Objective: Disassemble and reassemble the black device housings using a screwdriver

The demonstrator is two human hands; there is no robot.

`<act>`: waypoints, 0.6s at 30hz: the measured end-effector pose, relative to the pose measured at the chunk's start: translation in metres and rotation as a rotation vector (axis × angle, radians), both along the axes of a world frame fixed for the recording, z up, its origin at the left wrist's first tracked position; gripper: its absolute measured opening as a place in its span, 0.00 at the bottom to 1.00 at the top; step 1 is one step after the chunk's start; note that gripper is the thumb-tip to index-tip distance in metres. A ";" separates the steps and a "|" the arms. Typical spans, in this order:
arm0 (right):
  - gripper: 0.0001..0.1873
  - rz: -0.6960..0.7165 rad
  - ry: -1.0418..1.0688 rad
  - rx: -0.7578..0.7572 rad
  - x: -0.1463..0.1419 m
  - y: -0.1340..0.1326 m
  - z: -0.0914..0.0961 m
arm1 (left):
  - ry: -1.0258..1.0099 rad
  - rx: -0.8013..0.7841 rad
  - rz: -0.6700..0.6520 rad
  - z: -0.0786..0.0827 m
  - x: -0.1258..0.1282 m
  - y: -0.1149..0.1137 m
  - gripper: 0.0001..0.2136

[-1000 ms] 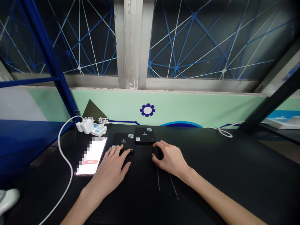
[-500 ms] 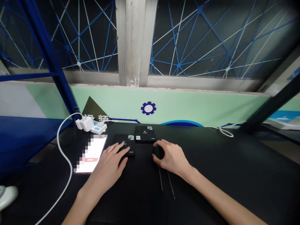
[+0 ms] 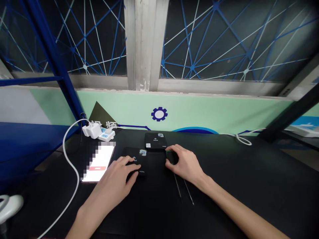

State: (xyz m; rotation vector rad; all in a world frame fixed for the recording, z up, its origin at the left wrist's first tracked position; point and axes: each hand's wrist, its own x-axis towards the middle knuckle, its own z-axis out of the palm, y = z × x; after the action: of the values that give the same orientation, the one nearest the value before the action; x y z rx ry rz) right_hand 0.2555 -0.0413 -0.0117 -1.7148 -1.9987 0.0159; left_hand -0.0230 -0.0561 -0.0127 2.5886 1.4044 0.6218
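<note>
the wide black desk (image 3: 249, 186) carries a lit white-screened phone (image 3: 98, 164) at 9 o'clock of the near flat black box (image 3: 140, 158), with a far flat black box (image 3: 155, 141) at its 1 o'clock. the left hand (image 3: 117, 181) lies flat and loose on the near box, fingers spread, gripping nothing. at 3 o'clock the right hand (image 3: 185, 164) curls closed round a small dark green-edged piece (image 3: 171, 157), with two thin wires (image 3: 183, 191) trailing toward 6. a careless push on the box could knock the phone, and a tug might snag the wires.
</note>
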 end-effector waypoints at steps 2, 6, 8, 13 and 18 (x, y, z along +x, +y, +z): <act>0.15 -0.012 0.008 0.007 0.002 0.002 0.000 | 0.037 -0.018 -0.003 0.001 0.000 -0.004 0.15; 0.15 -0.024 -0.007 -0.022 0.005 0.007 -0.004 | 0.070 -0.035 -0.007 0.006 0.005 -0.015 0.15; 0.15 -0.022 -0.017 -0.032 0.006 0.009 -0.007 | 0.066 -0.037 -0.019 0.009 0.008 -0.021 0.15; 0.14 -0.017 -0.040 -0.034 0.007 0.009 -0.008 | 0.057 -0.072 -0.072 0.013 0.019 -0.027 0.15; 0.14 -0.009 -0.069 -0.040 0.008 0.007 -0.006 | 0.002 -0.059 -0.055 0.009 0.024 -0.015 0.18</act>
State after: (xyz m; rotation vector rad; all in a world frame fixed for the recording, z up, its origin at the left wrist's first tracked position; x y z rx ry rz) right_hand 0.2635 -0.0338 -0.0172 -1.7720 -2.0532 -0.0059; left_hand 0.0014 -0.0715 -0.0036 2.5730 1.3260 0.5621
